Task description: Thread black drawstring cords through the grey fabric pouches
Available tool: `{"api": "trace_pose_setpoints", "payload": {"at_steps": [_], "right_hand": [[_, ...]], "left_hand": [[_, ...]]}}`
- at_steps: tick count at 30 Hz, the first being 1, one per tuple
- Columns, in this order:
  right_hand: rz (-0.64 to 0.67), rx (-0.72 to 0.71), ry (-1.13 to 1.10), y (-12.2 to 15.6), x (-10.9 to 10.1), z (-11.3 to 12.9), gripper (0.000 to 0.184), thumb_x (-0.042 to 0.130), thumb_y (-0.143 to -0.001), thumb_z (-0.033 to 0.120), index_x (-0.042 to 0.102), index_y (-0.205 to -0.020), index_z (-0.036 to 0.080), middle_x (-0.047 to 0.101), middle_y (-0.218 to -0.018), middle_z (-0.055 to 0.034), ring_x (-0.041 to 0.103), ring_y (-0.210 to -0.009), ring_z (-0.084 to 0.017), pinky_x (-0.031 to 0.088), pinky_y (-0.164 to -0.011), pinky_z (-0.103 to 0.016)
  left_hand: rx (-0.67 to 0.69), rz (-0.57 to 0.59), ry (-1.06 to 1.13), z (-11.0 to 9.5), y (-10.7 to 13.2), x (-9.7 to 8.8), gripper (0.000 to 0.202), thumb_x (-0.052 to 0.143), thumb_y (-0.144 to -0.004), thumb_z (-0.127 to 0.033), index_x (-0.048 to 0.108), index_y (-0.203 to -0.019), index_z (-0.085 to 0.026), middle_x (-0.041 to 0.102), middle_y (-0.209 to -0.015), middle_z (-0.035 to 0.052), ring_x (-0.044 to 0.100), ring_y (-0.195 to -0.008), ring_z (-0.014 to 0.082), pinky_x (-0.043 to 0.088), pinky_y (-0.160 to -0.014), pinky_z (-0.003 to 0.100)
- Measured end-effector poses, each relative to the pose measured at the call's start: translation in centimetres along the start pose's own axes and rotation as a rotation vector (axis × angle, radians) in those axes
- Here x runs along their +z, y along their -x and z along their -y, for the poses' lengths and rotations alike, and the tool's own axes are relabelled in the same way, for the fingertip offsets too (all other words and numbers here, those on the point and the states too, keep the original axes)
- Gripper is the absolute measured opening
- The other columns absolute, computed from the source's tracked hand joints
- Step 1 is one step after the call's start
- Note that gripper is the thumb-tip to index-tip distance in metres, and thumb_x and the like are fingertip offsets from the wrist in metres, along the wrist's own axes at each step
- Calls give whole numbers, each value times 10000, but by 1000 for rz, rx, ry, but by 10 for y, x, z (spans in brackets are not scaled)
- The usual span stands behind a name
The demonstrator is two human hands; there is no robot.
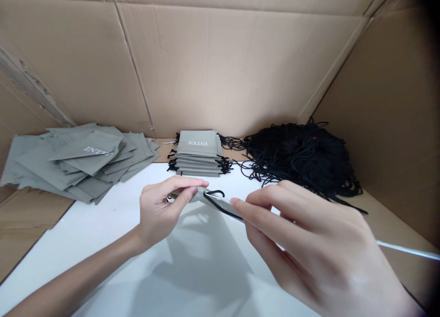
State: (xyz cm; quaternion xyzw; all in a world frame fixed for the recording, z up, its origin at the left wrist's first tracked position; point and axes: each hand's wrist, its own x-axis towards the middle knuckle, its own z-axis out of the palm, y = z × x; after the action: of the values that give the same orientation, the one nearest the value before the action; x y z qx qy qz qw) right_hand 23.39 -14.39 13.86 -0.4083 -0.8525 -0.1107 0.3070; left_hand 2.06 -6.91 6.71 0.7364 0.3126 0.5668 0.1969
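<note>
My left hand [165,207] pinches one end of a grey fabric pouch [202,198] held edge-on above the white table [103,225]. My right hand [309,243] grips the pouch's other end, fingers closed around it. A black cord [216,194] loops out of the pouch between both hands. What looks like a thin metal tool shows at my left fingertips, mostly hidden.
A loose heap of grey pouches [75,161] lies at the back left. A neat stack of corded pouches [198,152] stands at the back centre. A tangle of black cords [299,156] fills the back right. Cardboard walls [220,56] enclose the table.
</note>
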Motion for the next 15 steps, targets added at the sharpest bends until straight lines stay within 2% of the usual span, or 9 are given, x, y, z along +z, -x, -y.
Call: {"api": "trace_pose_setpoints", "payload": {"at_steps": [7, 9, 11, 13, 15], "right_hand": [[5, 32, -12, 2, 4, -2, 197, 548, -892, 50, 689, -979, 158, 658, -845, -52, 532, -672, -156, 401, -554, -286], [6, 44, -8, 0, 6, -3, 206, 544, -898, 49, 685, -998, 162, 660, -868, -54, 541, -684, -154, 399, -558, -281], [1, 54, -16, -1, 7, -4, 196, 536, -913, 59, 683, -1001, 157, 659, -883, -61, 553, -704, -158, 408, -573, -282], [7, 64, -51, 1, 8, -7, 185, 534, -931, 80, 682, -1014, 154, 655, -889, -66, 564, -724, -163, 426, -599, -285], [64, 75, -108, 9, 11, -10, 192, 534, -941, 93, 680, -1045, 162, 645, -882, -59, 570, -729, -161, 436, -608, -280]], "left_hand": [[-125, 51, 109, -1, -1, 4, 139, 618, -920, -148, 751, -921, -188, 785, -868, 31, 750, -801, 160, 621, -717, 207], [-107, 41, 72, 1, -1, 3, 148, 607, -928, -144, 747, -933, -193, 784, -882, 28, 749, -802, 157, 618, -710, 206], [49, -14, -56, 4, -2, -1, 186, 606, -915, -92, 742, -966, -209, 785, -903, 16, 748, -822, 151, 618, -730, 209], [346, -9, -234, 7, -2, -8, 250, 648, -870, -42, 731, -1026, -219, 786, -963, 15, 747, -889, 161, 622, -810, 228], [659, 81, -392, 10, -1, -15, 263, 679, -850, -45, 722, -1051, -209, 778, -1037, 31, 739, -972, 181, 614, -913, 262]]}}
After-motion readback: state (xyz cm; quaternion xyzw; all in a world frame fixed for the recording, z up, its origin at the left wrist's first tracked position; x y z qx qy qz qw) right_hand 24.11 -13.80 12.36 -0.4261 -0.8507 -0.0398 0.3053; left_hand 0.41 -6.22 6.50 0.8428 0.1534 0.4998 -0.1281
